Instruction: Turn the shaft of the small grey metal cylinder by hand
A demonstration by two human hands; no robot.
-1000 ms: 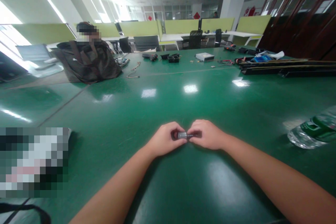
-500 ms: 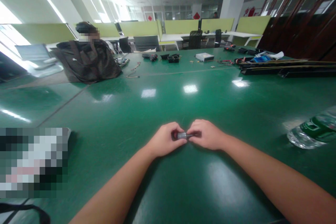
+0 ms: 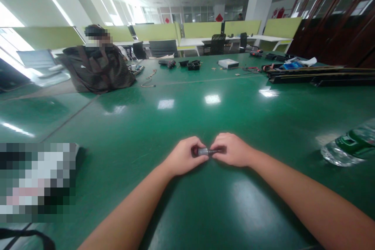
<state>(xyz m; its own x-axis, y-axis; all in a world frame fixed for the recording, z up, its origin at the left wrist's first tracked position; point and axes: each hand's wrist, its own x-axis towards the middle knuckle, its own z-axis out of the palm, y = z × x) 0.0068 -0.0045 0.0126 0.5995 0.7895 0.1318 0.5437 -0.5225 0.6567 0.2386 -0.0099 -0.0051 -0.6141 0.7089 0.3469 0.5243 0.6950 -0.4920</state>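
Just above the green tabletop, in the middle of the head view, my left hand [image 3: 185,157] is closed around a small grey metallic cylinder [image 3: 202,151]. A thin dark rod [image 3: 215,151] runs from the cylinder's right end into my right hand [image 3: 231,150], whose thumb and fingers pinch it. The two hands face each other with their fingertips close together. The cylinder and rod lie in one line, roughly level. Their outer ends are partly hidden by my fingers, and the exact kind of object is too small to tell.
To the right lies a clear bottle with a green label [image 3: 354,144]. A blurred-out box [image 3: 38,179] sits at left. Farther back are a dark bag [image 3: 99,68], a white box [image 3: 228,63], small tools and long black bars [image 3: 310,76]. Behind the bag is a person.
My right hand has shifted very slightly to the right, and a little more of the dark rod shows. The left hand keeps its place on the cylinder.
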